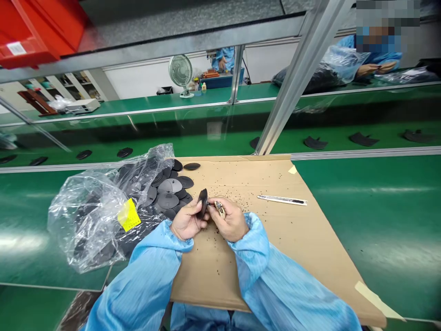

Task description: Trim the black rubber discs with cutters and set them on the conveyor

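Observation:
My left hand is closed on a black round disc, held on edge over the cardboard sheet. My right hand is closed on a small metal tool, whose tip sits against the disc's rim. Both arms wear light blue sleeves. Just left of my hands, several more black discs spill out of a clear plastic bag with a yellow label.
A utility knife lies on the cardboard to the right, amid small black shavings. Black parts sit on the green conveyor beyond a metal rail. A fan stands farther back. A person in blue works at the far right.

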`<state>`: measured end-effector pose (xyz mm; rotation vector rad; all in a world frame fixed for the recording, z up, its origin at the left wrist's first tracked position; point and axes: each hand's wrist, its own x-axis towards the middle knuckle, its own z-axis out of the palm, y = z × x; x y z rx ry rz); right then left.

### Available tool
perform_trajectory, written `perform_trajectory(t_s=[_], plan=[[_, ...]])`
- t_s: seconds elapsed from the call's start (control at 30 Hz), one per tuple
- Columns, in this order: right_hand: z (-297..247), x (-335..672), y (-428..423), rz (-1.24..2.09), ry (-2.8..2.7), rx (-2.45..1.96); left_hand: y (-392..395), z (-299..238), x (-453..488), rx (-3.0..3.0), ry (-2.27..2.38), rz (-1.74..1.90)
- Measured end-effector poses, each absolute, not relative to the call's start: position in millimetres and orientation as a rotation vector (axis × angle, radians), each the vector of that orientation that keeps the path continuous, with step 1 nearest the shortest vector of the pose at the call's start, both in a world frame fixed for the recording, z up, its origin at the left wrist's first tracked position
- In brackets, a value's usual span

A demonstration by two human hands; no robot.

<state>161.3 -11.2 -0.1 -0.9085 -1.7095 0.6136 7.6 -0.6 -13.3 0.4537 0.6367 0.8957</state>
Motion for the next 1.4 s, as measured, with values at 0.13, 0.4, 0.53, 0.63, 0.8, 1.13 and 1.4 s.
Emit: perform_trajectory(t_s=[0.13,0.4,0.53,0.63,0.8,1.13,1.4], plan=[[-3,162,-9,0.567,-1.76,-0.887,0,-12,10,0.49,0.641,0.971],[-4,163,-7,0.507,-1.806,-0.842,-1,-14,7,0.567,0.638,0.959],[-4,164,-8,0.458,-1.849,-0.825,0,-14,7,0.592,0.639,0.939],[-5,161,-9,0.472,-1.824,-0.854,0,-14,10,0.622,0.658,0.973],[-13,155,-3,0.792,-1.46,-1.044,4,-16,18,0.825,0.871,1.482],[-26,159,12,1.051,-1.125,-1.147,5,-19,20,0.912,1.024,1.585],[-18,161,9,0.959,-1.3,-1.194,3,-13,18,0.676,0.896,1.306]])
